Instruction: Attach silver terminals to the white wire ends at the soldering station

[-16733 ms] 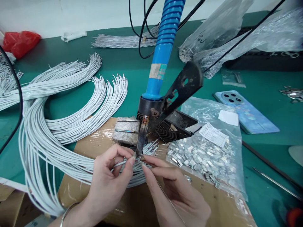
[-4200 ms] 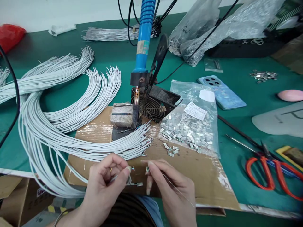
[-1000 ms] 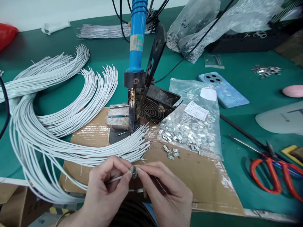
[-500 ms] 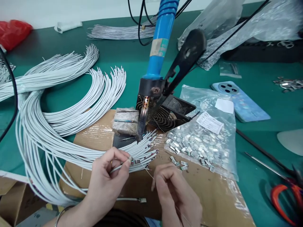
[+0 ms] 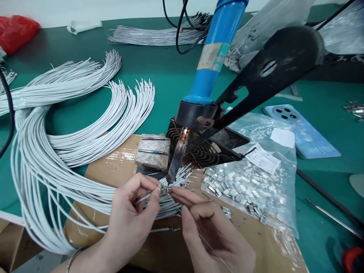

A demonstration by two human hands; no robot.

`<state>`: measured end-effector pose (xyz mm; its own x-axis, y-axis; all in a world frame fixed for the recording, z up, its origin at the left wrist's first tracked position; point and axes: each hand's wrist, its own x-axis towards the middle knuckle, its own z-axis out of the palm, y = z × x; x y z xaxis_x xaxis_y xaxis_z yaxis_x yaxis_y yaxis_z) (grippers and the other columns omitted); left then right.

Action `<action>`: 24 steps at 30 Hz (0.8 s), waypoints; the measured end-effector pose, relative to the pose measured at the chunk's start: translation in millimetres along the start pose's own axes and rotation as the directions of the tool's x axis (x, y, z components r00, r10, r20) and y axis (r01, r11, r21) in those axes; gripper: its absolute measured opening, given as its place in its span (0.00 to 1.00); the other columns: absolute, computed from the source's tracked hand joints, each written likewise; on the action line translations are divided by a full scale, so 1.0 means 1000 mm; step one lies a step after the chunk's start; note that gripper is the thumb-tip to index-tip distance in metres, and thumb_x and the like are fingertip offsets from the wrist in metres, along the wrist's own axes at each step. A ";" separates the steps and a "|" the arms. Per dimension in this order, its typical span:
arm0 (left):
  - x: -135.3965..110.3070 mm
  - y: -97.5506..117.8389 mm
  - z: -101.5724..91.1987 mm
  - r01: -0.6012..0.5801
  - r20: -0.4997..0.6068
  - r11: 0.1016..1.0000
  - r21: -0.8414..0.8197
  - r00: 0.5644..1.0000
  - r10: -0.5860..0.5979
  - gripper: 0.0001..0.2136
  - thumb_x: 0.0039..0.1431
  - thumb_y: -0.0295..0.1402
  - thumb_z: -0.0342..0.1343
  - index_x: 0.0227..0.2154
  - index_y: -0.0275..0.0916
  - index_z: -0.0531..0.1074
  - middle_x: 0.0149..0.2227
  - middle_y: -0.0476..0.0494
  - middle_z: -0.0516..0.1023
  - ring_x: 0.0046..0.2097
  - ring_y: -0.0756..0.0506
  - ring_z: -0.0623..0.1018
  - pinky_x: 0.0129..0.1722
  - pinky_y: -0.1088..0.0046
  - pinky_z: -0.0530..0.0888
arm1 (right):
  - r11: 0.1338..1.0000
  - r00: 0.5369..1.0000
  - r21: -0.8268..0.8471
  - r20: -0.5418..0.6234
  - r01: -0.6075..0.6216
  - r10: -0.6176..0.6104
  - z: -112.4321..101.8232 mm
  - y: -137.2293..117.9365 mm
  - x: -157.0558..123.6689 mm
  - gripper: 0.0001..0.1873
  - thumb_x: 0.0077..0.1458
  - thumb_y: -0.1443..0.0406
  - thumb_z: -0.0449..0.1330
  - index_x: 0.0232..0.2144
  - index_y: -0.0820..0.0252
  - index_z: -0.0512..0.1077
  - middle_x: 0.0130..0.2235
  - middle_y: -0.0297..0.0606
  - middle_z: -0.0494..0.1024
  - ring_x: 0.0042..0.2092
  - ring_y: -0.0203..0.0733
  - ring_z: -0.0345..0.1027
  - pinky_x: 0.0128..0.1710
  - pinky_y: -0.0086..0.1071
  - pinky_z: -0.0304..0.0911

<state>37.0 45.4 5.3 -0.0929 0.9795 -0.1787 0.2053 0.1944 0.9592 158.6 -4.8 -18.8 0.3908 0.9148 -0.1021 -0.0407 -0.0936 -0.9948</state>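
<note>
Between thumb and forefinger, my left hand pinches the end of a white cable with a small metal connector on it. Directly above the connector is the dark tip of a blue-handled soldering iron; whether they touch I cannot tell. My right hand is closed around a thin solder wire, which runs up toward the connector. Its outstretched forefinger reaches the connector's right side. Below my hands lies another cable with a connector, partly hidden.
Bundled white cables curve across the left. A black stand arm holds the iron, with a fan behind it. A clear bag of metal connectors lies right, beside a blue phone. Cardboard covers the work area.
My right hand has moved up and left, bringing its fingertips to the connector. The connector now sits right under the iron's tip. The iron and its stand arm appear larger and farther right.
</note>
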 end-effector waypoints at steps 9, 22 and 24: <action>0.005 -0.001 0.004 -0.051 -0.015 0.999 -0.004 0.999 0.051 0.07 0.59 0.28 0.61 0.26 0.39 0.73 0.32 0.46 0.81 0.22 0.54 0.65 0.20 0.80 0.61 | 1.000 0.999 0.023 0.030 0.012 -0.013 -0.003 -0.003 0.016 0.13 0.65 0.70 0.64 0.27 0.54 0.72 0.46 0.36 0.89 0.48 0.38 0.86 0.51 0.21 0.76; 0.002 -0.001 0.004 -0.132 -0.036 0.990 0.060 0.990 0.134 0.08 0.62 0.26 0.60 0.27 0.40 0.73 0.34 0.49 0.82 0.22 0.55 0.67 0.19 0.80 0.60 | 1.000 0.999 0.020 -0.054 0.008 -0.007 0.004 -0.015 0.015 0.14 0.64 0.70 0.64 0.26 0.53 0.71 0.46 0.30 0.89 0.47 0.33 0.85 0.50 0.18 0.74; 0.001 -0.003 0.004 -0.135 -0.041 0.989 0.061 0.990 0.138 0.08 0.63 0.26 0.60 0.28 0.41 0.73 0.34 0.49 0.82 0.22 0.55 0.67 0.19 0.80 0.60 | 1.000 0.998 0.014 -0.064 0.013 -0.012 0.005 -0.015 0.015 0.14 0.64 0.69 0.64 0.25 0.53 0.71 0.45 0.28 0.89 0.46 0.32 0.84 0.50 0.16 0.72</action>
<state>40.5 46.4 1.7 -0.1038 0.9940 -0.0358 0.2746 0.0632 0.9595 160.5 11.8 -5.3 0.4491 0.8890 -0.0899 -0.0483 -0.0763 -0.9959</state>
